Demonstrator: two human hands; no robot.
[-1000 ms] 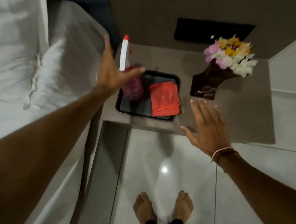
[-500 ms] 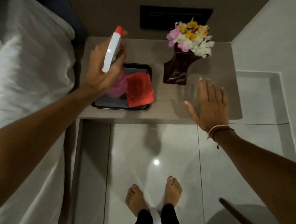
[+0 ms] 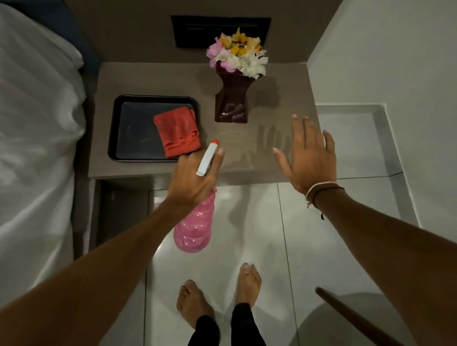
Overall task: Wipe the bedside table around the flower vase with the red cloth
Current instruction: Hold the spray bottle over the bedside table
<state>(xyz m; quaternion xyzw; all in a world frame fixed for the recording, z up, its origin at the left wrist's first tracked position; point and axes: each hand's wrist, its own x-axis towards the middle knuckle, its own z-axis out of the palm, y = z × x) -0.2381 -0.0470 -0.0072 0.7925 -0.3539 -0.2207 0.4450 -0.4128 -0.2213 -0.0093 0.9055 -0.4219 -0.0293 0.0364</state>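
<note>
A folded red cloth [image 3: 178, 133] lies in the right part of a black tray [image 3: 133, 129] on the grey-brown bedside table [image 3: 274, 100]. A dark red flower vase [image 3: 231, 101] with pink, white and yellow flowers stands right of the tray. My left hand [image 3: 192, 180] grips a pink spray bottle [image 3: 196, 224] by its white trigger head, off the table's front edge, nozzle aimed at the tabletop. My right hand [image 3: 308, 156] hovers flat with fingers spread over the table's right front part.
A bed with white sheets [image 3: 29, 134] borders the table on the left. A dark wall panel [image 3: 220, 32] sits behind the vase. A white wall [image 3: 402, 63] and tiled ledge close the right side. A brown stick [image 3: 367, 328] lies across the floor at bottom right.
My left hand closed on the spray bottle, lifted it out of the tray and carried it right and toward me, past the table's front edge. My right hand stays spread over the table.
</note>
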